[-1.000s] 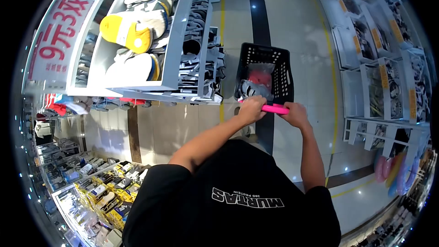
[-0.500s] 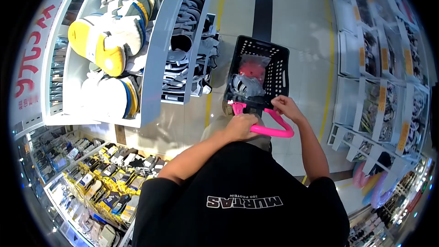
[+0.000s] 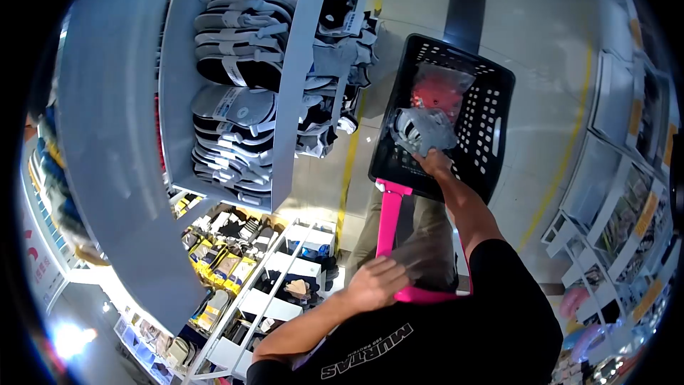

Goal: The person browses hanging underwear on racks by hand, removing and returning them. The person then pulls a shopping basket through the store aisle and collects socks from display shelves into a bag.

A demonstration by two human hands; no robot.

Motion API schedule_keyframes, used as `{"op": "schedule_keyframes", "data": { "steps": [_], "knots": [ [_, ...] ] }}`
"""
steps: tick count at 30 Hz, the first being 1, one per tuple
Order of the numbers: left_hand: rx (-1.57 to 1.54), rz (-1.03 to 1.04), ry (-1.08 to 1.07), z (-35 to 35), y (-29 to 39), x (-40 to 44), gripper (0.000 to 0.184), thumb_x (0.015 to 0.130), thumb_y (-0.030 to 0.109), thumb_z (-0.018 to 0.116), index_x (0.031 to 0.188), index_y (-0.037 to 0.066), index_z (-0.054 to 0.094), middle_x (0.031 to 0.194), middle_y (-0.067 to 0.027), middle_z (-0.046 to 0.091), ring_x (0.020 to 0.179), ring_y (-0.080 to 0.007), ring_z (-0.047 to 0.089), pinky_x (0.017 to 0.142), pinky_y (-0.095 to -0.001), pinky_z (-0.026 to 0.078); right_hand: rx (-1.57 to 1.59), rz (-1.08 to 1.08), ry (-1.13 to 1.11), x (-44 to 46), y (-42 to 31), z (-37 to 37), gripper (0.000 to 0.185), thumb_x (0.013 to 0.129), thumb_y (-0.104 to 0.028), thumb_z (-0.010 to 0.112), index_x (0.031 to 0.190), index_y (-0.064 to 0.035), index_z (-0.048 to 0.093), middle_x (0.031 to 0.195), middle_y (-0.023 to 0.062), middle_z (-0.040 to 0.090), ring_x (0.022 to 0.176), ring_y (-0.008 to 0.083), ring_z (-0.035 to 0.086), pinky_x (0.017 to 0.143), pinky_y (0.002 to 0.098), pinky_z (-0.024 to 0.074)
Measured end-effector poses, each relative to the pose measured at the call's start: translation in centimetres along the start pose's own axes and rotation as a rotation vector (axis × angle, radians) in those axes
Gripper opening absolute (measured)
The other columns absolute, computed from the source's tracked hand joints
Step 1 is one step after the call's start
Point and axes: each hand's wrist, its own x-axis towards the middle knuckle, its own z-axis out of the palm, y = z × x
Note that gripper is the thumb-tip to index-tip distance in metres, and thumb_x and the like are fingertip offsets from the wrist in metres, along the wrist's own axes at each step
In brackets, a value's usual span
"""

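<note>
A black basket [image 3: 502, 125] with a pink handle [image 3: 390, 221] is in front of me. Inside it lie a red item in clear plastic [image 3: 436, 93] and a grey-and-white item in clear plastic [image 3: 422, 130]. My right hand [image 3: 434, 162] reaches into the basket, its fingers closed on the near edge of the grey-and-white packet. My left hand [image 3: 377, 284] is closed at the near left corner of the handle, which passes beneath it. Beside its fingers is a blurred, see-through film [image 3: 429, 251]; whether the hand touches it I cannot tell.
At left, a tall white shelf unit [image 3: 285, 100] holds stacked grey and black socks [image 3: 235, 110]. Below it are racks of packaged socks [image 3: 224, 260]. More white shelving [image 3: 598, 164] stands at right, beyond a yellow floor line [image 3: 570, 150].
My right hand has moved from beside the handle into the basket and closed on the grey-and-white packet. The handle is extended towards me, with my left hand lower. The view has shifted along the shelves.
</note>
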Motion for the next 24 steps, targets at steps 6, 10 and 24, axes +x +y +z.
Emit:
{"op": "schedule_keyframes", "data": {
  "steps": [6,10,24],
  "knots": [
    [0.014,-0.078,0.060,0.7,0.0,0.0,0.015,0.071,0.011,0.074,0.070,0.008,0.060,0.073,-0.0039,0.054,0.067,-0.0210,0.056,0.061,-0.0303,0.046,-0.094,-0.017,-0.006,6.5,0.3,2.5,0.065,0.089,-0.062,0.057,0.121,-0.0062,0.065,0.121,0.0188,0.068,0.116,0.0347,0.065,0.099,0.0429,0.0494],
    [-0.009,-0.127,0.017,0.7,0.5,-0.5,0.023,0.055,0.011,0.072,0.075,0.007,0.061,0.079,-0.0054,0.055,0.074,-0.0235,0.057,0.068,-0.0342,0.048,-0.223,-0.233,-0.023,8.5,2.9,3.6,0.034,0.089,-0.034,0.061,0.110,-0.0096,0.070,0.115,0.0172,0.070,0.112,0.0352,0.065,0.094,0.0442,0.0527],
    [-0.748,-0.798,0.461,0.7,-0.7,0.9,0.034,0.095,0.029,0.070,0.108,-0.002,0.067,0.080,0.0013,0.063,0.075,-0.0067,0.055,0.074,-0.0245,0.050,0.021,-0.994,0.224,-10.9,3.1,-15.9,0.032,0.094,-0.027,0.051,0.082,-0.0001,0.062,0.083,0.0261,0.064,0.084,0.0458,0.062,0.073,0.0521,0.0479]
  ]
}}
